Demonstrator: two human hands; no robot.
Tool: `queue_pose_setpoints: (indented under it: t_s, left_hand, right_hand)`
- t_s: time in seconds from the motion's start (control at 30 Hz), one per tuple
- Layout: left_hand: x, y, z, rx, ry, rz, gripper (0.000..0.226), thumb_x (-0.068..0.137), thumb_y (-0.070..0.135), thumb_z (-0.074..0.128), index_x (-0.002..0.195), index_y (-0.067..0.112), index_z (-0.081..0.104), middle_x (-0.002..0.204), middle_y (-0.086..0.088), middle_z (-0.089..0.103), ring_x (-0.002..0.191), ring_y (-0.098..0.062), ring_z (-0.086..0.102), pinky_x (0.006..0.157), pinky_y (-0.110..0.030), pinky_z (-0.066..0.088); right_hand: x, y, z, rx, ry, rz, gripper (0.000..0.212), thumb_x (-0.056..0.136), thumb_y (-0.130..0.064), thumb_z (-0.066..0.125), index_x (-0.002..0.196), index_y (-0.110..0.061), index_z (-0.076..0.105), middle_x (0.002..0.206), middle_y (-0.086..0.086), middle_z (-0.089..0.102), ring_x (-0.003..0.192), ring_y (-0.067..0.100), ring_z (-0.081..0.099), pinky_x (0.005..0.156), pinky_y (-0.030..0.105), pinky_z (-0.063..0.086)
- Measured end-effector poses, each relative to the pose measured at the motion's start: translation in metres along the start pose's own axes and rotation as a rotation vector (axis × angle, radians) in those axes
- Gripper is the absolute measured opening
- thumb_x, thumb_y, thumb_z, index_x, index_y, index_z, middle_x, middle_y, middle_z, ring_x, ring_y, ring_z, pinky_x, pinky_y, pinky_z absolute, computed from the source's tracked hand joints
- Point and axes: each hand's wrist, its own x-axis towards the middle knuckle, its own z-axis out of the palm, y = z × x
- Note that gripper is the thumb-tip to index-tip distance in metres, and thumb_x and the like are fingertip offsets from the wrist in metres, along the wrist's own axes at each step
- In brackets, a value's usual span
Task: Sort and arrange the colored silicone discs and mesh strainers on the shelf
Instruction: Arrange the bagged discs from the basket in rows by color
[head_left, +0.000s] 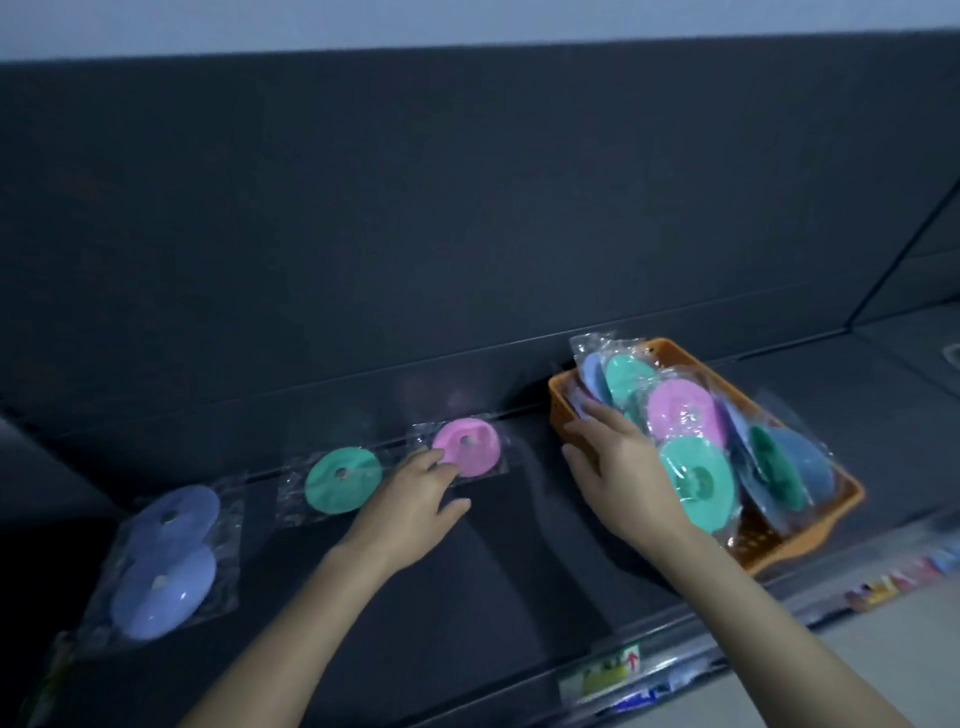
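On the dark shelf lie bagged silicone discs: two purple discs at the left, a green disc beside them, a pink disc in the middle. My left hand rests by the pink disc, its fingertips touching the bag's near edge. An orange basket at the right holds several bagged discs in purple, green, pink and blue. My right hand reaches into the basket's left side, fingers against a bagged purple disc. No mesh strainer is visible.
The shelf's dark back panel rises behind the discs. Price labels run along the front edge rail. Small colourful items show below the rail at the right. Bare shelf lies between the pink disc and the basket.
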Motion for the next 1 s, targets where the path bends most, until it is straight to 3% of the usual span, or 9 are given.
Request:
queue_pose_setpoints:
  t_s: [0.1,0.27,0.37,0.5,0.7,0.8,0.9,0.93,1.0]
  left_hand:
    - [0.02,0.039,0.005,-0.044,0.003,0.014,0.048,0.094,0.04,0.051,0.137,0.021,0.047,0.152,0.004,0.031,0.14,-0.011,0.026,0.112,-0.028,0.027]
    - [0.043,0.107,0.02,-0.089,0.045,0.081,0.054,0.094,0.044,0.048,0.143,0.024,0.037,0.154,0.005,0.026,0.141,-0.009,0.021,0.112,-0.022,0.018]
    - [0.053,0.142,0.031,-0.127,0.061,0.115,0.058,0.095,0.044,0.047,0.146,0.023,0.031,0.154,0.007,0.025,0.139,-0.007,0.025,0.111,-0.022,0.021]
    - [0.065,0.171,0.045,-0.178,0.079,0.085,0.068,0.092,0.05,0.048,0.149,0.023,0.022,0.156,0.009,0.017,0.141,-0.008,0.021,0.114,-0.029,0.026]
    - [0.072,0.197,0.059,-0.305,0.071,-0.04,0.097,0.077,0.047,0.07,0.149,0.03,0.007,0.155,0.007,0.018,0.14,-0.01,0.021,0.105,-0.024,0.026]
    - [0.074,0.201,0.063,-0.3,0.109,-0.129,0.1,0.071,0.04,0.078,0.147,0.025,0.016,0.151,0.002,0.026,0.136,-0.013,0.029,0.099,-0.021,0.028]
    - [0.075,0.2,0.065,-0.299,0.117,-0.226,0.089,0.066,0.041,0.082,0.138,0.019,0.034,0.139,0.0,0.037,0.122,-0.015,0.043,0.093,-0.021,0.035]
    - [0.076,0.198,0.065,-0.299,0.106,-0.25,0.083,0.066,0.042,0.082,0.133,0.019,0.039,0.133,0.002,0.04,0.115,-0.013,0.045,0.089,-0.021,0.038]
    - [0.077,0.195,0.065,-0.32,0.106,-0.264,0.061,0.065,0.04,0.082,0.114,0.023,0.05,0.121,0.008,0.045,0.102,-0.01,0.05,0.08,-0.021,0.041]
  right_hand:
    - [-0.003,0.027,-0.028,0.008,0.069,0.011,0.022,0.087,-0.013,0.062,0.107,-0.008,0.068,0.13,0.016,0.056,0.117,0.033,0.053,0.095,0.03,0.04]
    - [-0.002,0.091,-0.064,-0.095,0.079,0.068,0.032,0.08,-0.012,0.068,0.111,-0.005,0.065,0.129,0.02,0.054,0.12,0.039,0.048,0.098,0.045,0.042]
    - [-0.008,0.126,-0.078,-0.208,0.024,0.171,0.05,0.081,-0.028,0.066,0.127,-0.011,0.055,0.136,0.02,0.047,0.128,0.042,0.038,0.106,0.053,0.034]
    - [-0.018,0.154,-0.096,-0.047,0.049,0.237,0.061,0.081,-0.027,0.07,0.136,-0.014,0.046,0.144,0.018,0.037,0.136,0.035,0.028,0.108,0.048,0.032]
    - [-0.024,0.178,-0.105,-0.099,-0.077,0.214,0.075,0.073,-0.037,0.075,0.137,-0.018,0.041,0.126,0.007,0.052,0.115,0.032,0.049,0.094,0.042,0.046]
    - [-0.025,0.183,-0.099,-0.224,-0.131,0.178,0.056,0.075,-0.043,0.071,0.121,-0.013,0.056,0.138,0.01,0.047,0.127,0.031,0.041,0.104,0.043,0.04]
    - [-0.025,0.182,-0.096,-0.174,-0.128,0.21,0.037,0.08,-0.045,0.067,0.1,-0.014,0.063,0.143,0.005,0.042,0.118,0.025,0.051,0.087,0.041,0.053]
    - [-0.025,0.183,-0.095,-0.159,-0.121,0.219,0.035,0.082,-0.044,0.065,0.101,-0.015,0.063,0.144,0.004,0.041,0.11,0.024,0.056,0.079,0.038,0.055]
    - [-0.022,0.185,-0.096,-0.146,-0.122,0.235,0.038,0.085,-0.041,0.063,0.115,-0.017,0.061,0.15,0.006,0.034,0.111,0.026,0.058,0.078,0.036,0.054]
